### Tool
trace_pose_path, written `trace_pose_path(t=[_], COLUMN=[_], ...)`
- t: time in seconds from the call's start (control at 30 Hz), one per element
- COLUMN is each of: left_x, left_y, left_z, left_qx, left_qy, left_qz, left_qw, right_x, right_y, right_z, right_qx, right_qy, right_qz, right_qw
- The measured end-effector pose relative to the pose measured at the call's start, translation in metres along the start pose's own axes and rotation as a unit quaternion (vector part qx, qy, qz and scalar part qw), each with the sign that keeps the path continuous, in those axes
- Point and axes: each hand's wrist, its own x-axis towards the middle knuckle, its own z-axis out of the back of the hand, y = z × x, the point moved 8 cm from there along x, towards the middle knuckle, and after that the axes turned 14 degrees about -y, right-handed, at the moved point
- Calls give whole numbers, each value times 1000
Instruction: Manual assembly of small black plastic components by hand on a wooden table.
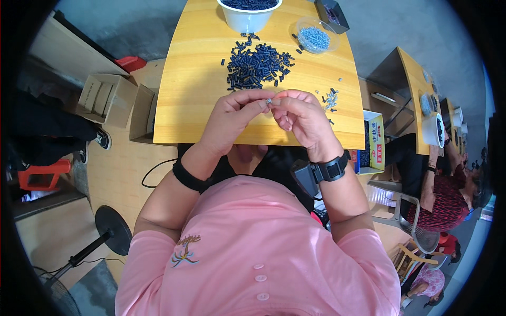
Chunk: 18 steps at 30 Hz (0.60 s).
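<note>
My left hand point(233, 117) and my right hand point(307, 117) meet over the near part of the wooden table point(195, 113). Between their fingertips is a small silvery metal part point(269, 101), too small to name more exactly. Thumb and forefinger of each hand are pinched together at it. Just beyond lies a loose heap of small black cylindrical pieces point(256, 66). A few silvery screw-like pieces point(331, 99) are scattered to the right of my right hand, with some black pieces among them.
At the far edge stand a white tub point(247, 21) of black pieces, a clear round container point(316, 40) of small silvery-blue parts and a dark box point(333, 17). A yellow-and-white carton point(376, 139) sits right of the table, cardboard boxes point(108, 97) left. A co-worker point(440, 195) sits at another table.
</note>
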Motion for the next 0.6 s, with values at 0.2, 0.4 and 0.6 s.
trace_pose_path(t=[0.2,0.4,0.6], left_x=[-1,-4,-9], left_y=[-3,-5,-7], left_z=[-4,-3,2], left_qx=[7,37,70], left_qy=[25,41,21], left_qz=[-38,-85,-100], left_qw=[999,995,992], right_x=[-1,-8,-17], right_y=[-5,-7,-10], right_z=[-2,-2,0], right_qx=[22,37,55], right_qy=[8,21,5], right_qz=[-32,-21,5], right_qw=[999,999,998])
